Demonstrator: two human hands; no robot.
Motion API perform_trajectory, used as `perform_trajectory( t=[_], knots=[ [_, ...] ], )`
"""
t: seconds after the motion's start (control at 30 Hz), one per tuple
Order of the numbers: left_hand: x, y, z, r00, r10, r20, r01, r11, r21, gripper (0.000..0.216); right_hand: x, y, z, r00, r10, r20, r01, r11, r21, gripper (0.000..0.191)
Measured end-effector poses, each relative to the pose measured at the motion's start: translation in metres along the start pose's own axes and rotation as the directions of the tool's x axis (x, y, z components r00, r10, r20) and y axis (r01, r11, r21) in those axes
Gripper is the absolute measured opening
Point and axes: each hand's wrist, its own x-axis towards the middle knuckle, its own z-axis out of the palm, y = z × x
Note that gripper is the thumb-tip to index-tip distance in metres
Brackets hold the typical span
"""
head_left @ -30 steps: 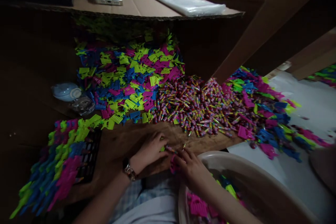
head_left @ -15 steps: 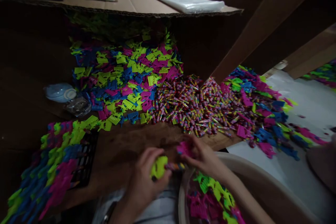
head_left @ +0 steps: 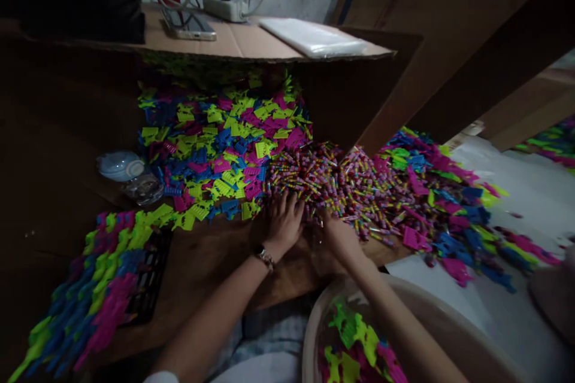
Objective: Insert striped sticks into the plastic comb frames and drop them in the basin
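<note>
Left hand (head_left: 284,227): advanced to near edge of striped-stick pile (head_left: 341,182), former yellow-green item no longer visible in it | Right hand (head_left: 341,240): advanced to same pile, former pink item no longer visible | Basin (head_left: 311,341): yellow-green pieces (head_left: 349,366) now showing where pink showed.

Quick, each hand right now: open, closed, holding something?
Left hand: open, palm down at the pile of small tubes; anything beneath is hidden.
Right hand: fingers curled at the pile; cannot tell whether it's holding anything.
</note>
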Motion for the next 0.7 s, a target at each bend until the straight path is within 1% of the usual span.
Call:
perform_trajectory(
  t=[0.07,0.13,0.2,0.27,0.33,0.37,0.47,0.53,0.6,0.7],
  knots=[
    [0.010,-0.013,0.009,0.999,0.046,-0.013,-0.046,0.998,0.037,0.051,0.016,-0.016,0.012,0.998,0.041,-0.047,-0.042,0.999,-0.011,0.026],
    [0.009,-0.022,0.013,0.995,0.093,-0.022,-0.091,0.993,0.074,0.047,0.023,-0.022,0.021,0.995,0.066,-0.081,-0.066,0.998,-0.005,0.025],
    [0.005,-0.028,0.013,0.988,0.156,-0.016,-0.154,0.982,0.108,0.043,0.024,-0.020,0.028,0.992,0.079,-0.097,-0.077,0.997,0.020,0.024],
    [0.001,-0.031,0.011,0.965,0.262,0.020,-0.262,0.956,0.129,0.038,0.023,-0.011,0.030,0.991,0.084,-0.106,-0.078,0.995,0.064,0.022],
    [0.003,-0.033,0.009,0.928,0.365,0.067,-0.371,0.919,0.130,0.034,0.020,0.001,0.027,0.988,0.094,-0.119,-0.079,0.989,0.124,0.022],
    [0.006,-0.033,0.009,0.913,0.399,0.085,-0.407,0.905,0.126,0.033,0.019,0.009,0.024,0.986,0.107,-0.130,-0.086,0.984,0.158,0.023],
    [0.021,-0.033,0.011,0.894,0.433,0.114,-0.445,0.889,0.108,0.035,0.014,0.031,0.010,0.972,0.157,-0.177,-0.104,0.955,0.279,0.033],
    [0.033,-0.031,0.014,0.878,0.458,0.138,-0.471,0.878,0.082,0.036,0.008,0.043,0.000,0.963,0.171,-0.210,-0.085,0.927,0.365,0.041],
    [0.042,-0.030,0.017,0.856,0.490,0.164,-0.502,0.864,0.041,0.041,0.001,0.050,-0.008,0.956,0.168,-0.240,-0.047,0.896,0.441,0.046],
    [0.052,-0.030,0.019,0.825,0.530,0.197,-0.534,0.845,-0.035,0.053,-0.010,0.053,-0.014,0.951,0.161,-0.265,0.000,0.854,0.521,0.049]
  ],
)
